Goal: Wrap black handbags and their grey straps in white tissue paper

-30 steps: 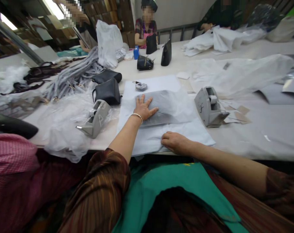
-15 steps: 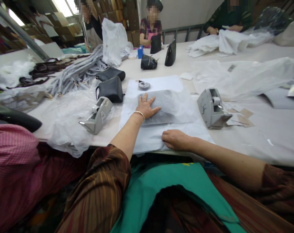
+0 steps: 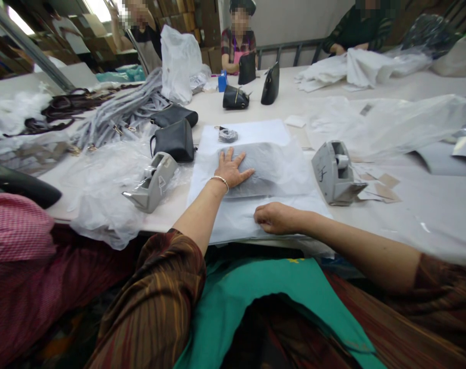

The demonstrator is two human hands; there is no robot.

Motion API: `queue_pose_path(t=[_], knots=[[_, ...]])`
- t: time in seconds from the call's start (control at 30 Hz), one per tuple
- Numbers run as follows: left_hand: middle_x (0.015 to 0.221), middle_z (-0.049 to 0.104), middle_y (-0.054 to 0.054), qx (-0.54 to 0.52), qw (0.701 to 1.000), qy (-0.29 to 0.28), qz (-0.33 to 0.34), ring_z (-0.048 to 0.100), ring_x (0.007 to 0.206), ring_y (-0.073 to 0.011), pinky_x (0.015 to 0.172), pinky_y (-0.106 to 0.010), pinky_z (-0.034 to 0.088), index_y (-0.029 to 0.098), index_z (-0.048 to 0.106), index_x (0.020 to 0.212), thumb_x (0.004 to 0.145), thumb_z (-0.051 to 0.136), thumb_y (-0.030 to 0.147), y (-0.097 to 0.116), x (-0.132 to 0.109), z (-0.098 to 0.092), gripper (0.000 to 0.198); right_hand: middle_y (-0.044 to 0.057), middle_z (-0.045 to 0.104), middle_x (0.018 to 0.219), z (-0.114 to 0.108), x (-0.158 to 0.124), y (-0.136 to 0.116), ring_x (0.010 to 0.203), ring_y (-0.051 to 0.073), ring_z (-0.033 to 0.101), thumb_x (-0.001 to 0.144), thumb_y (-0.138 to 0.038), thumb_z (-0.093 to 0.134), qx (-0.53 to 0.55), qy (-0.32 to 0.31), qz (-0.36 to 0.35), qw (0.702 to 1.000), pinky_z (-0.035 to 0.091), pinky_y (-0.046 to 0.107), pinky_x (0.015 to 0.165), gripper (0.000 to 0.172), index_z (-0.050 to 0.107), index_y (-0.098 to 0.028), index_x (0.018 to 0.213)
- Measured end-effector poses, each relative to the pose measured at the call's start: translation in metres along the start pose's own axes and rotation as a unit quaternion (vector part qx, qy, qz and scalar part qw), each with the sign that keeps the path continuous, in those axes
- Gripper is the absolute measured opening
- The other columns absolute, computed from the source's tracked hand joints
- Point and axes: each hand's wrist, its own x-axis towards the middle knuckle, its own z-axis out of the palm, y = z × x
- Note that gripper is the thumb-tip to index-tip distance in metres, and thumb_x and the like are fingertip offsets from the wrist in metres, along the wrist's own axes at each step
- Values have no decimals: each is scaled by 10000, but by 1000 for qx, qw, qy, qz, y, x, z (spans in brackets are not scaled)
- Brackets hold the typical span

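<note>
- Since a second ago the right hand (image 3: 279, 218) has crept a little further from the table edge onto the paper sheet (image 3: 248, 134), and its fingers have curled tighter. The left hand (image 3: 233, 171) has hardly stirred.
- Head view, left hand: it lies wide open, palm down and fingers spread, pressing on the left end of the bundle (image 3: 275, 166). It grips nothing. A thin bracelet (image 3: 219, 179) sits on the wrist.
- Head view, right hand: it rests knuckles-up on the near part of the paper sheet, fingers bent under. Whether they pinch the paper or only press on it, I cannot tell.
- Head view, bundle: a grey, soft-looking shape under thin white wrapping, it lies across the middle of the paper sheet on the table (image 3: 409, 205), between two grey tape dispensers (image 3: 152, 182) (image 3: 335, 171). A small coiled strap (image 3: 227, 135) lies just beyond it, and black bags (image 3: 175, 141) stand to its left.
- Risk, as I judge it: the thin paper could tear or crease if the right hand drags it while the left pins the bundle. The near edge overhangs the table and could slip off.
</note>
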Motion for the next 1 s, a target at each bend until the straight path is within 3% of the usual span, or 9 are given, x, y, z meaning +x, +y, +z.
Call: queue_pose_path(t=[0.13, 0.27, 0.4, 0.57, 0.67, 0.77, 0.87, 0.93, 1.0], knots=[[1668, 69, -78, 4, 1000, 1, 9, -9, 1510, -428, 1233, -525, 47, 267, 331, 1538, 826, 482, 773, -1, 1, 0, 886, 28, 700, 802, -12, 0, 6, 654, 141, 596, 689, -12, 564, 92, 29, 12, 995, 455, 230, 659, 268, 722, -142, 862], [1671, 61, -73, 3, 1000, 7, 5, -3, 1508, -435, 1233, -527, 66, 283, 336, 1534, 821, 481, 782, -1, 0, 0, 883, 24, 722, 808, -24, 3, 9, 677, 150, 630, 701, -22, 556, 123, 14, 62, 990, 464, 227, 655, 311, 734, -146, 923], [1669, 80, -82, 6, 1000, 12, 10, -1, 1511, -428, 1232, -526, 62, 281, 348, 1529, 815, 475, 788, 0, 0, 0, 885, 67, 738, 847, -28, 7, 5, 755, 197, 656, 793, -103, 583, 20, 21, 119, 992, 423, 256, 651, 197, 707, -151, 940], [1667, 93, -90, 3, 1000, 14, 6, 10, 1515, -417, 1229, -535, 77, 285, 349, 1529, 805, 459, 806, -1, -1, -1, 899, 99, 702, 799, -7, 11, -3, 654, 216, 623, 948, -149, 435, -168, 90, 172, 967, 291, 301, 545, 196, 617, -136, 1019], [1669, 85, -93, 0, 1000, 13, -1, 12, 1512, -425, 1225, -538, 90, 288, 347, 1529, 803, 467, 801, -1, -2, -2, 897, 98, 686, 830, 9, 11, 0, 715, 212, 629, 1004, -145, 359, -201, 136, 136, 961, 305, 304, 579, 242, 601, -138, 1005], [1668, 101, -98, 13, 1000, 21, 7, 35, 1515, -414, 1223, -539, 92, 290, 356, 1524, 811, 466, 797, -1, -2, -3, 881, 84, 690, 853, 15, 8, 7, 766, 216, 637, 1031, -351, 464, -199, 157, 54, 966, 342, 300, 618, 249, 592, -139, 1057], [1667, 106, -103, 20, 999, 26, 8, 38, 1517, -408, 1222, -533, 103, 297, 361, 1520, 809, 464, 804, -2, -2, -3, 879, 71, 690, 895, 10, 3, 11, 797, 231, 633, 939, -530, 607, -195, 130, -12, 972, 369, 309, 638, 475, 550, -135, 1196], [1667, 97, -106, 12, 1000, 25, 5, 25, 1516, -412, 1222, -528, 102, 294, 358, 1522, 804, 463, 810, -3, -2, -2, 890, 85, 673, 958, 2, -2, 9, 831, 246, 618, 898, -513, 660, -210, 105, -30, 972, 382, 325, 672, 560, 508, -130, 1276], [1667, 91, -108, 2, 1000, 24, 2, 18, 1514, -420, 1219, -534, 107, 290, 354, 1524, 798, 462, 815, -4, -2, 0, 902, 105, 646, 1016, -5, -5, 2, 859, 254, 596, 883, -361, 660, -233, 85, -22, 968, 377, 345, 705, 477, 509, -128, 1271]])
